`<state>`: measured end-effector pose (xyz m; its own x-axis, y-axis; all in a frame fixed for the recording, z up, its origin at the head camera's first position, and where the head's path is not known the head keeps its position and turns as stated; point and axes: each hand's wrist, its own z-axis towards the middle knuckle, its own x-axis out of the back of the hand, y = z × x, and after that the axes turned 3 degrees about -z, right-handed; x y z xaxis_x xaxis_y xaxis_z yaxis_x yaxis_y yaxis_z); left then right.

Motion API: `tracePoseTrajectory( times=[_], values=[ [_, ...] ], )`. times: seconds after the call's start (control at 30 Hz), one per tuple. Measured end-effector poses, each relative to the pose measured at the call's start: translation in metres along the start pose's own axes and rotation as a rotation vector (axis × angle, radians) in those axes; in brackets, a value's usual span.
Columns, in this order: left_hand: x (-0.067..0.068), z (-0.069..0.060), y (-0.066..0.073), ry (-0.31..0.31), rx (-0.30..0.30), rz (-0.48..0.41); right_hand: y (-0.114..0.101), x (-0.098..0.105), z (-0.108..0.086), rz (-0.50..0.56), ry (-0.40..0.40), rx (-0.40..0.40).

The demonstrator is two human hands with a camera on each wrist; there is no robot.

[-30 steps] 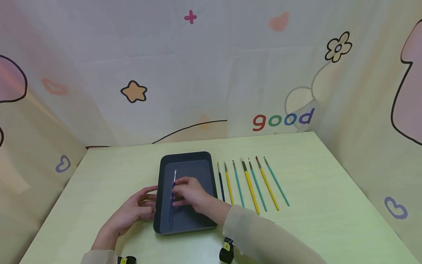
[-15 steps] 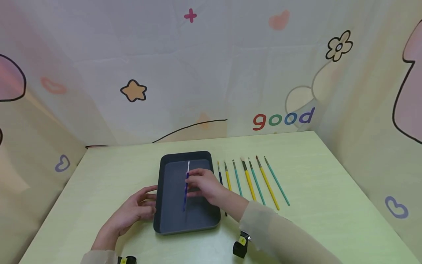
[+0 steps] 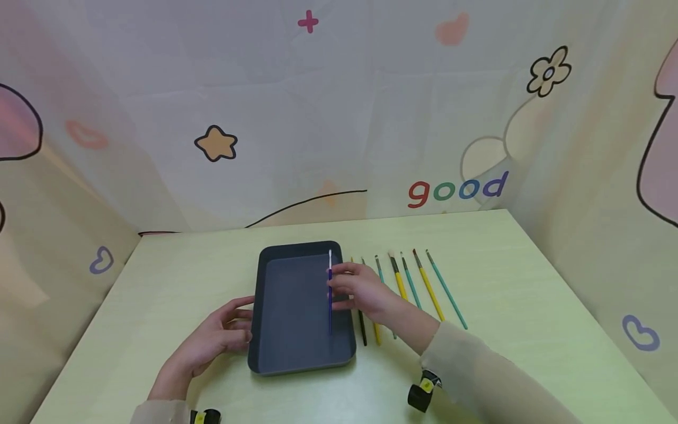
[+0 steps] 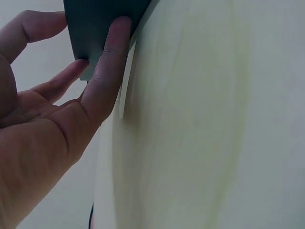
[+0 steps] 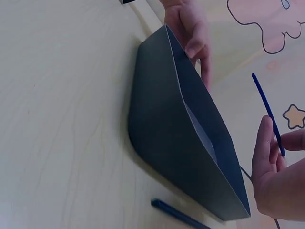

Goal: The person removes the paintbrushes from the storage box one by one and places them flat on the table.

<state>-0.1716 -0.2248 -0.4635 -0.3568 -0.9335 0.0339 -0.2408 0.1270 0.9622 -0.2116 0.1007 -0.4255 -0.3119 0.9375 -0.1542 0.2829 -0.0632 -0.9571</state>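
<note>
Held over the right part of a dark grey tray [image 3: 291, 306] in the head view is a thin paintbrush [image 3: 331, 306] with a blue handle and pale tip. My right hand [image 3: 368, 291] pinches it between thumb and fingers, tip pointing away. The right wrist view shows the brush [image 5: 265, 101] raised above the tray's rim [image 5: 181, 90]. At the tray's left side, my left hand [image 3: 214, 338] has its fingers spread against the outer wall. In the left wrist view its fingertips touch the tray's wall [image 4: 95, 28]. No brush lies inside the tray.
Right of the tray, several paintbrushes lie in a row on the pale table [image 3: 508, 365]: a dark blue one [image 3: 362, 330], yellow ones [image 3: 430, 288] and teal ones [image 3: 447, 288]. My right forearm partly covers them. A printed cloth [image 3: 318, 118] stands behind the table.
My right hand has carried the blue paintbrush rightward across the tray, from its left part to near its right wall. My left hand has stayed at the tray's left side.
</note>
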Motion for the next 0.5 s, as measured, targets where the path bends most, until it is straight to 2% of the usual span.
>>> tracePoseTrajectory(
  times=[0.23, 0.5],
  values=[
    [0.0, 0.001, 0.0, 0.005, -0.004, 0.015, -0.008, 0.03, -0.012, -0.062, 0.009, 0.013],
    [-0.001, 0.001, 0.0, -0.001, -0.016, 0.022, -0.006, 0.06, -0.019, -0.118, 0.057, -0.006]
  ],
)
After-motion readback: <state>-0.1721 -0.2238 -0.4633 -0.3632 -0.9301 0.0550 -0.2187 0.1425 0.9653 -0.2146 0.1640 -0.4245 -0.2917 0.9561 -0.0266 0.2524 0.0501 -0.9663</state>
